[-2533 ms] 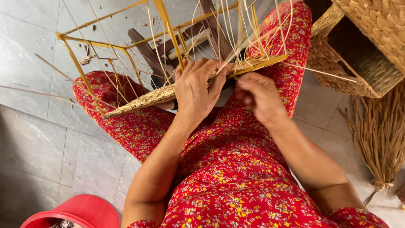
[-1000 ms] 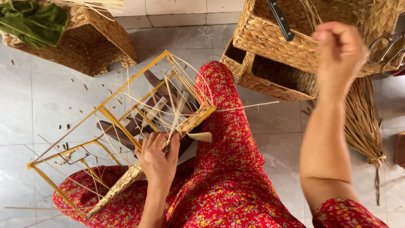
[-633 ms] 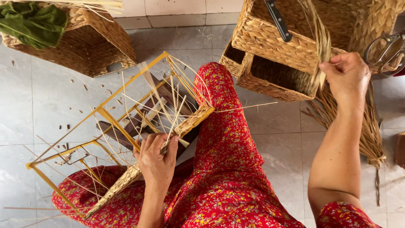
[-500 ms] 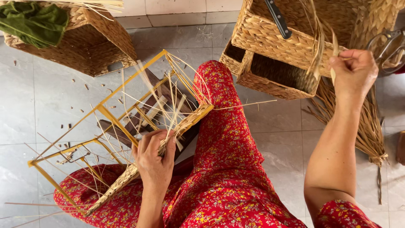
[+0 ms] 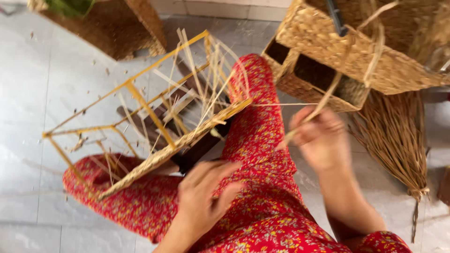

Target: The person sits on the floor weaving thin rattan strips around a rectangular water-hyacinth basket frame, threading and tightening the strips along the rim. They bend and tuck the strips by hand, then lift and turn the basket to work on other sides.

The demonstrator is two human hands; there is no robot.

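Right hand (image 5: 321,140) lower, nearer frame (image 5: 140,100)

Woven baskets (image 5: 356,56) top right, stacked, dark handle (image 5: 335,16) sticking out of the upper one. Another basket (image 5: 126,28) top left with green cloth (image 5: 70,5) inside. Dried straw bundle (image 5: 398,136) on grey tile floor (image 5: 28,93), right side. Loose scraps scattered on tiles.

right hand (image 5: 321,140): motion-blurred, grip unclear | woven basket (image 5: 361,51): cut off by top edge
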